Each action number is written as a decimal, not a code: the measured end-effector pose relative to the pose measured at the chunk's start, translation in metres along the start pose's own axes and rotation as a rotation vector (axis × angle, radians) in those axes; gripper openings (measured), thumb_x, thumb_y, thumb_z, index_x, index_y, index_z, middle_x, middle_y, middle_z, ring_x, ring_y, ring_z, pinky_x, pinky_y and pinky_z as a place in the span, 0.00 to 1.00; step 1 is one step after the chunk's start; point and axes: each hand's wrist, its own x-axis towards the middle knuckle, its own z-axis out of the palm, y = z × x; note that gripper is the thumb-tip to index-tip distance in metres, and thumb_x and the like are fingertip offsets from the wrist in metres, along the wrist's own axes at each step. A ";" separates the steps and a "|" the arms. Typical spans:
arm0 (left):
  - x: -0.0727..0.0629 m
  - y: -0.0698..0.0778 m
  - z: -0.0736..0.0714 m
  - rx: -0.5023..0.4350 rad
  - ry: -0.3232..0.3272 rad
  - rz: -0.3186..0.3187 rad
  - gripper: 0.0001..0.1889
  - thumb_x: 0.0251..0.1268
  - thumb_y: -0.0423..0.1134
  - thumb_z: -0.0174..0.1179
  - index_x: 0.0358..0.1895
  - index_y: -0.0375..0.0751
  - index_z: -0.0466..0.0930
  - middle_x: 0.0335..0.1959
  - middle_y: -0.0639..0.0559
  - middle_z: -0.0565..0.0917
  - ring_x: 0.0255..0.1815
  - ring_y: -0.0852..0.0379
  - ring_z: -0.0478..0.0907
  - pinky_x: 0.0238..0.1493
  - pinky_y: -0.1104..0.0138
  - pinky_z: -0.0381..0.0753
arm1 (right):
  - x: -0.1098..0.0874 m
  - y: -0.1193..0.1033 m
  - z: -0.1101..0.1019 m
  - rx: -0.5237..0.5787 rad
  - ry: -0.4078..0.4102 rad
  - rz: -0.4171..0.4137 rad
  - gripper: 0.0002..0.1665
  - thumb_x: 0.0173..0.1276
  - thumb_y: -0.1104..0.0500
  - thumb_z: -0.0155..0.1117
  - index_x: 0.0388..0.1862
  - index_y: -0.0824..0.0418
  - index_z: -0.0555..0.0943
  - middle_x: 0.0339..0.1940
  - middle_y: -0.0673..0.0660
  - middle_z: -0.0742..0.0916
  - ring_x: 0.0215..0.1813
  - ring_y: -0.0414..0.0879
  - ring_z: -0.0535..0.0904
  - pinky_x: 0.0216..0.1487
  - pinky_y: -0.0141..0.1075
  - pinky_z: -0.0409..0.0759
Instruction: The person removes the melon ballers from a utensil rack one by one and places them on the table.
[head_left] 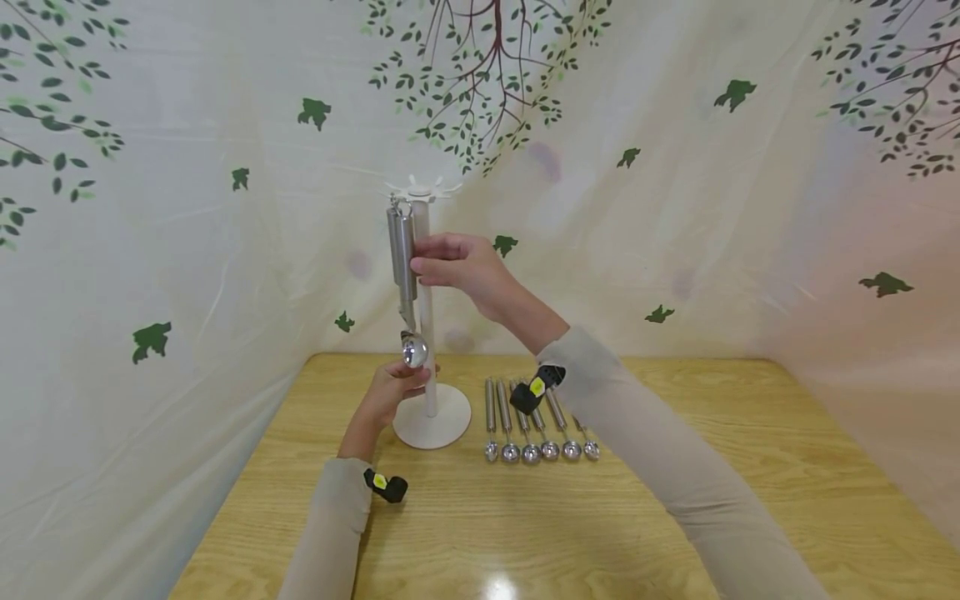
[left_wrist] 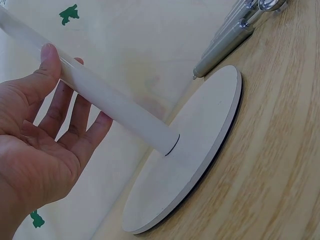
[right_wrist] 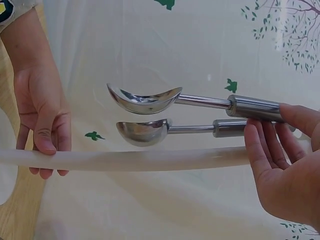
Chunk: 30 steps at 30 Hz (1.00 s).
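Note:
A white stand has a round base (head_left: 450, 425), an upright pole (left_wrist: 125, 107) and a ring of hooks (head_left: 420, 193) on top. My left hand (head_left: 390, 392) holds the pole low down, thumb on one side and fingers on the other. Two steel ice cream scoops hang side by side at the hooks, bowls down. In the right wrist view one scoop (right_wrist: 145, 102) is nearer the camera, the other scoop (right_wrist: 145, 134) behind it. With thumb and fingertips, my right hand (head_left: 472, 271) pinches the nearer scoop's handle (right_wrist: 255, 108), its fingers also close against the other handle.
Right of the base, several more scoops (head_left: 531, 452) lie in a row on the wooden table (head_left: 450, 517), handles pointing away; my right forearm partly covers them. A pale curtain (head_left: 600, 275) with leaf prints hangs behind the table.

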 end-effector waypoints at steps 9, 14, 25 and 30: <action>-0.001 0.000 0.000 0.001 -0.002 0.014 0.18 0.73 0.32 0.61 0.61 0.27 0.79 0.63 0.29 0.79 0.52 0.63 0.83 0.63 0.54 0.83 | 0.004 -0.003 0.003 -0.032 -0.004 0.015 0.22 0.68 0.69 0.68 0.60 0.72 0.80 0.54 0.67 0.87 0.46 0.46 0.87 0.56 0.42 0.88; 0.000 0.000 0.001 -0.013 0.008 0.005 0.18 0.73 0.32 0.61 0.61 0.26 0.78 0.60 0.35 0.84 0.53 0.61 0.84 0.64 0.52 0.82 | 0.006 -0.004 0.004 -0.040 0.004 0.024 0.22 0.68 0.69 0.69 0.60 0.72 0.80 0.54 0.67 0.87 0.46 0.46 0.87 0.56 0.41 0.88; 0.000 0.001 0.000 0.013 -0.004 0.009 0.20 0.74 0.34 0.60 0.63 0.25 0.76 0.64 0.30 0.79 0.55 0.60 0.83 0.67 0.49 0.80 | 0.003 -0.009 0.004 -0.051 0.011 0.019 0.20 0.67 0.69 0.69 0.57 0.72 0.80 0.52 0.66 0.88 0.42 0.44 0.87 0.55 0.40 0.88; -0.001 0.001 0.000 0.015 -0.005 0.004 0.20 0.74 0.34 0.61 0.63 0.25 0.76 0.64 0.32 0.80 0.58 0.57 0.82 0.67 0.49 0.79 | 0.002 -0.009 0.005 -0.037 0.014 0.031 0.19 0.67 0.70 0.69 0.57 0.72 0.81 0.51 0.65 0.88 0.42 0.44 0.88 0.54 0.40 0.89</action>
